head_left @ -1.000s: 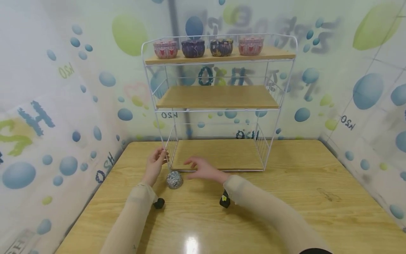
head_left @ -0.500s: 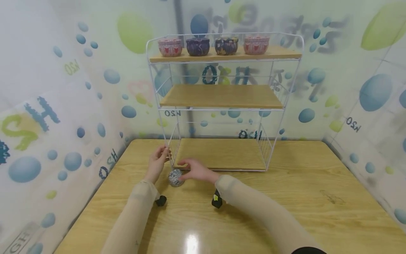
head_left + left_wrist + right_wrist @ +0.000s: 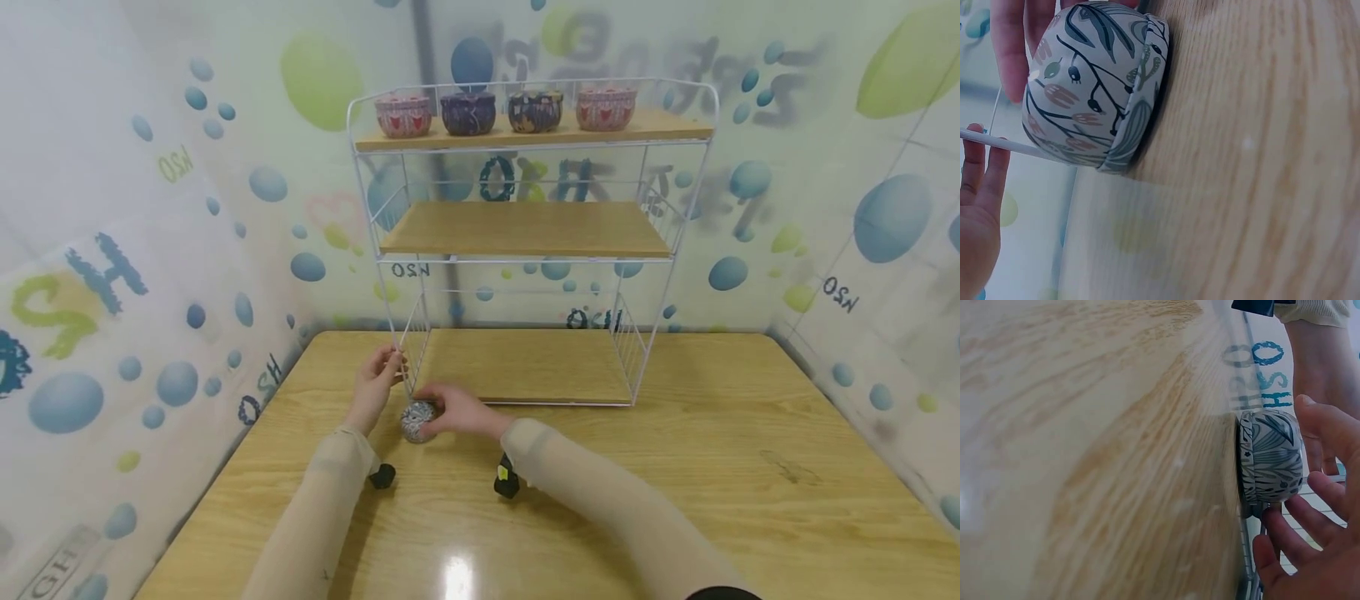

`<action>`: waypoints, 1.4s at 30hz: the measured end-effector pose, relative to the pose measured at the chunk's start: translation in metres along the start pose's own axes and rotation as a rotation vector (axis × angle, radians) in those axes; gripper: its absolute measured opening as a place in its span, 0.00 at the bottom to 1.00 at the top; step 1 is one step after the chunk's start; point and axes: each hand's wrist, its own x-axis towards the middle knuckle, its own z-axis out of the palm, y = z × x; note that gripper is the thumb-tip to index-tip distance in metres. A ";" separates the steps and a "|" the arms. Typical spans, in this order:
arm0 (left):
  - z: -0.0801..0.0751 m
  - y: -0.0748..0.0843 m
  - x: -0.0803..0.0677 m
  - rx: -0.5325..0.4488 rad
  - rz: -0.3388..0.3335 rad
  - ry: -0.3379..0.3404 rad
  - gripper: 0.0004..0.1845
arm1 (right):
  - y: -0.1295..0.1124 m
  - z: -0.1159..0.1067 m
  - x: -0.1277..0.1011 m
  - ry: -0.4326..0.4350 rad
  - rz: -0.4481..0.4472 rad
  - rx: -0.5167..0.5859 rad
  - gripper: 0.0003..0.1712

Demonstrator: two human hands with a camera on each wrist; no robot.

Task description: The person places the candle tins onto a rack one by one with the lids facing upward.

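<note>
A small round tin point(image 3: 416, 421) with a grey leaf pattern sits on the wooden table point(image 3: 675, 475), just in front of the left front corner of a white wire rack point(image 3: 525, 250). My right hand point(image 3: 433, 410) curls round the tin from the right. In the right wrist view its thumb and fingers point(image 3: 1300, 540) lie on either side of the tin point(image 3: 1269, 456). My left hand point(image 3: 390, 360) grips the rack's left front wire post. The left wrist view shows the tin point(image 3: 1094, 81) close up, with the left fingers point(image 3: 979, 169) on the wire point(image 3: 1004, 143).
The rack has three wooden shelves. Several patterned tins point(image 3: 506, 112) stand in a row on the top shelf; the middle shelf point(image 3: 525, 229) and bottom shelf point(image 3: 525, 362) are bare. Bubble-printed walls point(image 3: 150, 250) close in the table on the left, back and right.
My right hand has moved left from in front of the rack's bottom shelf and closed round the tin. The left hand has stayed on the rack post.
</note>
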 end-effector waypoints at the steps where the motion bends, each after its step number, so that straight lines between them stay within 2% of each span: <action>1: 0.000 0.002 -0.001 -0.005 -0.008 0.001 0.10 | 0.000 0.001 0.001 -0.004 -0.004 -0.009 0.38; 9: 0.007 0.026 -0.007 0.012 0.000 -0.017 0.09 | 0.001 0.004 0.007 -0.023 -0.026 -0.119 0.39; 16: 0.003 0.006 0.002 -0.011 -0.015 0.000 0.11 | -0.001 0.008 0.009 -0.029 -0.015 -0.199 0.41; 21: 0.001 -0.002 0.001 0.011 0.001 -0.006 0.11 | -0.005 0.012 0.006 -0.020 0.025 -0.241 0.42; 28: 0.001 -0.002 -0.002 -0.002 0.004 -0.006 0.13 | -0.003 0.017 0.004 0.002 0.024 -0.249 0.41; 30: 0.002 0.005 -0.004 -0.007 -0.008 -0.011 0.11 | -0.001 0.017 0.003 0.004 0.017 -0.243 0.41; 34: 0.002 0.007 -0.003 -0.018 -0.018 -0.015 0.10 | 0.000 0.016 0.003 0.011 0.010 -0.236 0.42; 42: -0.001 -0.002 0.000 0.008 0.035 -0.006 0.12 | -0.005 0.008 -0.003 0.026 -0.003 -0.183 0.40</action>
